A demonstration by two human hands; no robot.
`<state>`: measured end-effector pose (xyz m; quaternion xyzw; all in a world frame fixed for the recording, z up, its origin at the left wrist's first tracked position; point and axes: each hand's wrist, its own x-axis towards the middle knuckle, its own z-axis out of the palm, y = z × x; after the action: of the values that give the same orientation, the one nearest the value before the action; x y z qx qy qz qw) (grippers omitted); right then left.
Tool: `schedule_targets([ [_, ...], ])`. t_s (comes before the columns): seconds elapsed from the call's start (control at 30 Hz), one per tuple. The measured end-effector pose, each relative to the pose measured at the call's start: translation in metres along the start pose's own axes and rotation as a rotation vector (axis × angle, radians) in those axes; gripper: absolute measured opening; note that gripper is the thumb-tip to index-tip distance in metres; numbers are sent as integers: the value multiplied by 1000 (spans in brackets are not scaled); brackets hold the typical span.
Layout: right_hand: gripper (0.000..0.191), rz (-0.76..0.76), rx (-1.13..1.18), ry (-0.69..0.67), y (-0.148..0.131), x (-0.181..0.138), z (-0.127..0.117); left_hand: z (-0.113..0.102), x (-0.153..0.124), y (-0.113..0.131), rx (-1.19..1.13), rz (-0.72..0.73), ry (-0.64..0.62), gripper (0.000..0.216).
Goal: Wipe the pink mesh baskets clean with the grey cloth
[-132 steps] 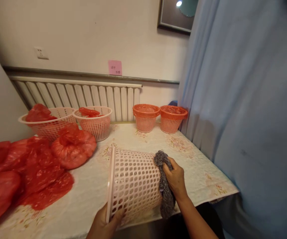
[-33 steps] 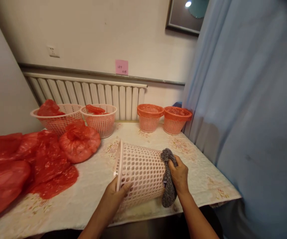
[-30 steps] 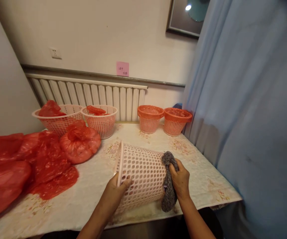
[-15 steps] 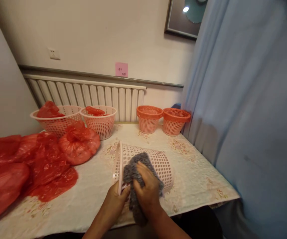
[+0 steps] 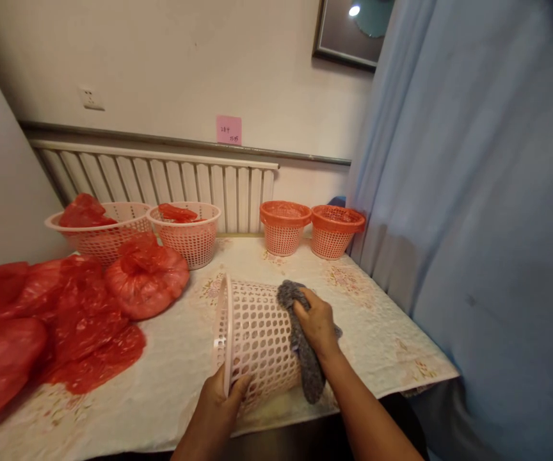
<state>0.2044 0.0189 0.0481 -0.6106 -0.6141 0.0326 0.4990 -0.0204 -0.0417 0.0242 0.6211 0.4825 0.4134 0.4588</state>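
A pale pink perforated plastic basket (image 5: 260, 339) lies on its side on the table, its rim toward the left. My left hand (image 5: 221, 400) grips the lower part of that rim, thumb on the outside wall. My right hand (image 5: 315, 320) is closed on a fuzzy grey cloth (image 5: 309, 368), pressed against the basket's base end at the right. One end of the cloth hangs down below the hand. The basket's underside and my left fingertips are hidden.
Red plastic bags (image 5: 94, 326) cover the table's left side. Two pink baskets (image 5: 190, 243) with red bags stand behind them. Two red-lined baskets (image 5: 283, 234) stand at the back right, near a blue curtain (image 5: 449, 192). A floral tablecloth (image 5: 377, 333) covers the table.
My right hand has moved the grey cloth rightward from the basket's side near the rim to its base end. My left hand still holds the rim.
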Motion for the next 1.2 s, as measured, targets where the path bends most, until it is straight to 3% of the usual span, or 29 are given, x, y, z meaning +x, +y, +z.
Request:
schedule_targets([
  [0.17,33,186,-73,56,35,8,-23,0,-7,-7,6,10,0,35],
  [0.3,35,190,-99,107,37,-6,-28,-3,-9,-7,-57,-13,-24,34],
  [0.43,36,175,-80,133,31,-22,-28,-5,-3,14,-158,-87,-40,39],
  [0.57,36,174,-72,171,32,-35,-29,-4,7,41,-217,-124,-1,31],
  [0.7,38,182,-108,218,30,-50,-22,-4,10,45,-248,-184,-38,22],
  [0.8,37,54,-105,208,7,-63,-7,-4,8,35,-211,-148,-41,20],
  [1.03,43,-483,84,13,-73,-79,19,-10,3,11,-203,-14,-71,38],
  [1.1,45,-519,121,-10,-76,-73,19,-13,3,8,-169,25,-75,38],
  [1.2,44,-444,96,-38,-61,-58,18,-14,1,6,-102,10,-91,38],
])
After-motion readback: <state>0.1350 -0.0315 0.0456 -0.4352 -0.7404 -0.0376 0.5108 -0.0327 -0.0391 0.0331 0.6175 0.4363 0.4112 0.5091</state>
